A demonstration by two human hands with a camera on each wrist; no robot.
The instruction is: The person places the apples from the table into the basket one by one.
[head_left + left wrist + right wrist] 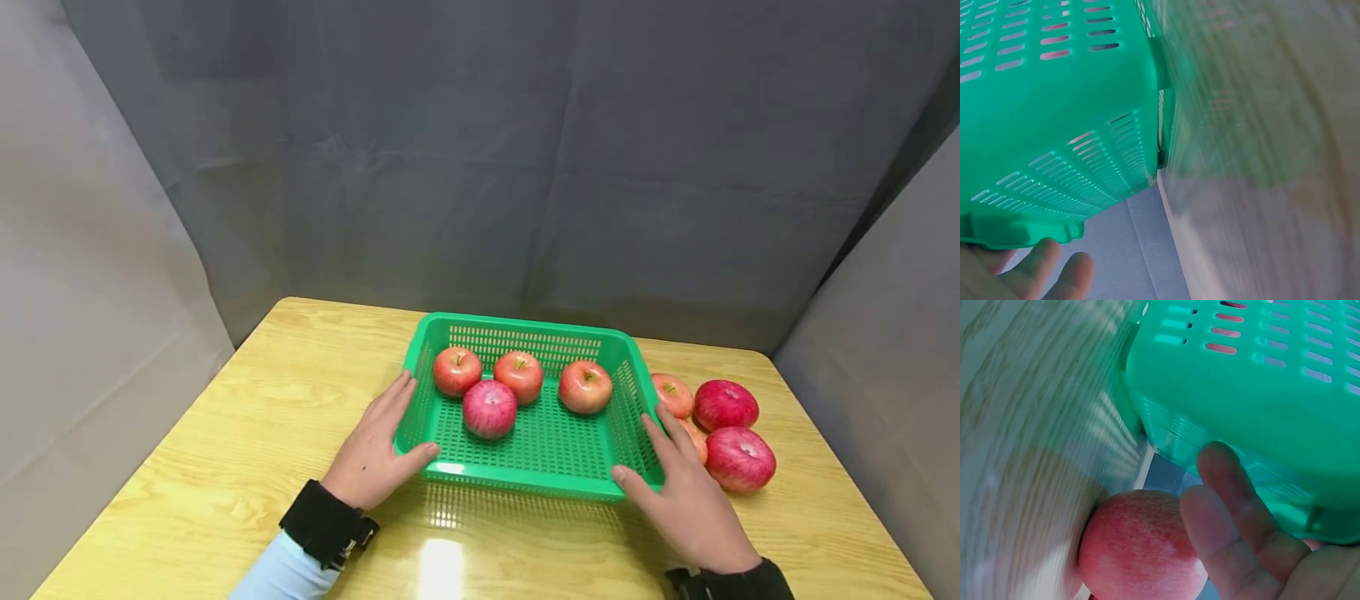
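A green plastic basket [525,481] with slotted walls stands on the wooden table. Inside it are several apples, among them a dark pink apple [490,409] at the front and a lighter red apple [586,387] toward the right. My left hand [378,450] lies along the basket's left side, fingers extended outside and thumb at the front corner's rim. At the right side, my right hand [686,492] has its thumb at the front corner, with fairly straight fingers [1219,519] beside the outer wall. The left wrist view shows the left fingers [1035,269] loose near the rim.
Right of the basket, several more apples sit on the table, including a dark pink apple [741,459] close to my right hand and another dark pink apple [726,404] behind it. A grey cloth [450,167] hangs behind the table [225,467], with pale cloths at both sides.
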